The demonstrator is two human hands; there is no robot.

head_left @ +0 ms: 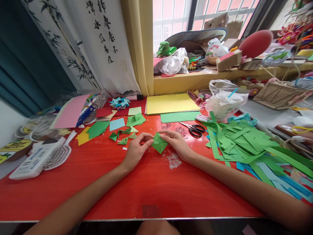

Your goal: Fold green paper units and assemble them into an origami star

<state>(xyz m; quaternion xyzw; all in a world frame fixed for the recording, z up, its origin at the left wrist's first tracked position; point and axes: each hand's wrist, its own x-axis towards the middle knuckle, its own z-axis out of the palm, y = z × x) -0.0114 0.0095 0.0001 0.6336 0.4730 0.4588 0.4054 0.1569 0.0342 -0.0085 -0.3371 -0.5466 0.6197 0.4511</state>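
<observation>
A folded green origami paper (160,145), diamond-shaped with creases meeting near its middle, is held up just above the red table (102,192). My left hand (137,148) pinches its left corner between thumb and fingers. On the other side, my right hand (178,143) grips the right corner, thumb in front and fingers along the top edge. Several small folded green paper pieces (124,140) lie just beyond my left hand. Black-handled scissors (195,130) rest past my right hand, with their blades partly open. A little heap of clear bits (174,161) lies under my right wrist.
Green paper strips (241,140) pile up at the right, with blue strips among them. Yellow sheets (172,103) lie at the back. A blue paper ring (119,102) sits at back left. A hairbrush (58,156) and a white box (36,161) are at the left.
</observation>
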